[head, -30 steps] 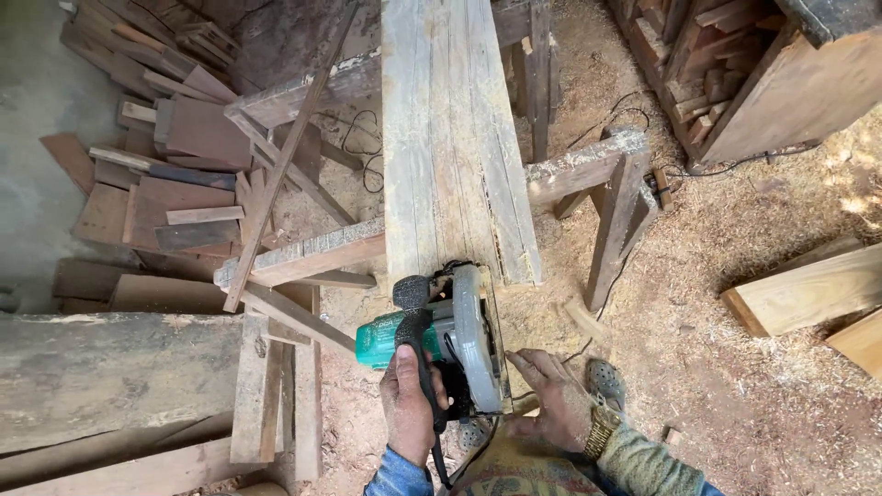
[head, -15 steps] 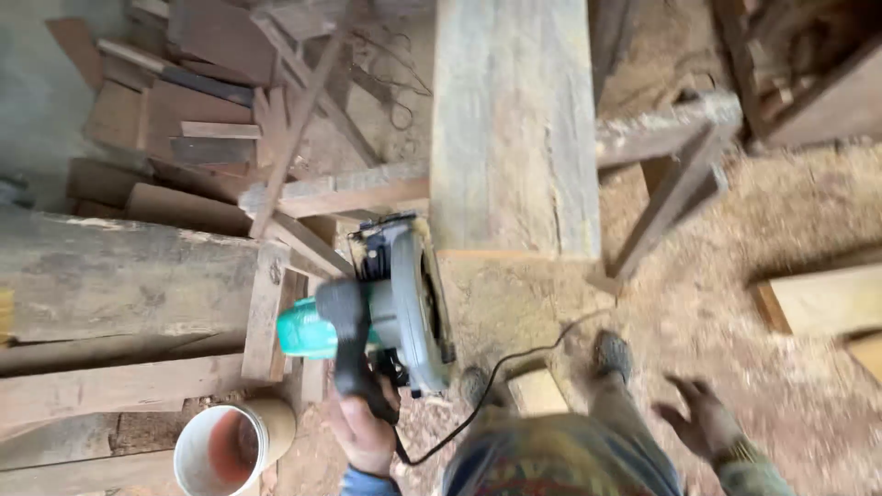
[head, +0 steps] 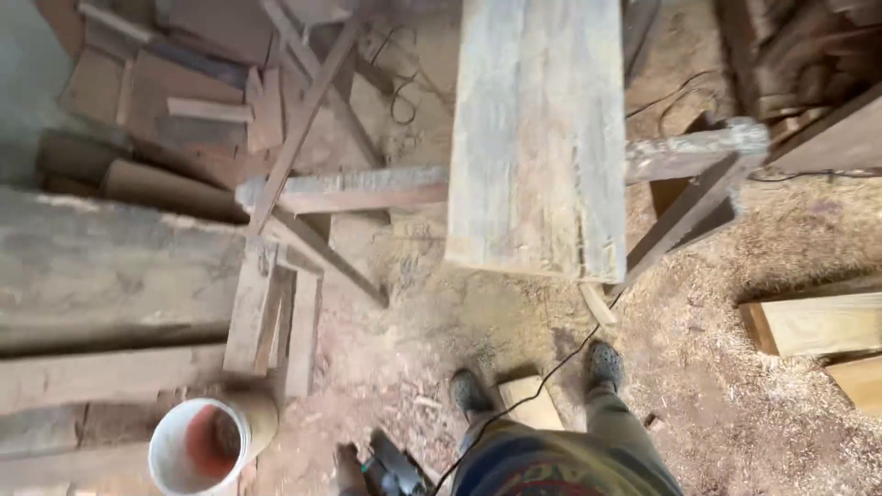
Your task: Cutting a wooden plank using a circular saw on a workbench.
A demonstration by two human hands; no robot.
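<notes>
Seen from the head camera looking straight down, the left hand hangs low at the bottom edge of the picture, beside the person's left leg, with its fingers wrapped around the handle of a circular saw. Only the top of the saw shows: a dark, blurred body with a small patch of teal, cut off by the frame, so its blade cannot be made out. A thin black cord runs from the saw up between the two shoes and on toward the trestle. The right hand is out of view, so its grip cannot be told. Ahead of the feet a wide, weathered grey plank lies across a rough wooden trestle, its near end cut square and pale, with a ragged corner on the right. A small pale offcut lies on the ground between the shoes, just below that cut end. Sawdust covers the ground, thicker and yellower to the right. A white bucket with a reddish inside stands to the left of the saw, near it but apart. Scrap boards are heaped at the upper left, and fresh light-coloured planks lie at the right edge.
</notes>
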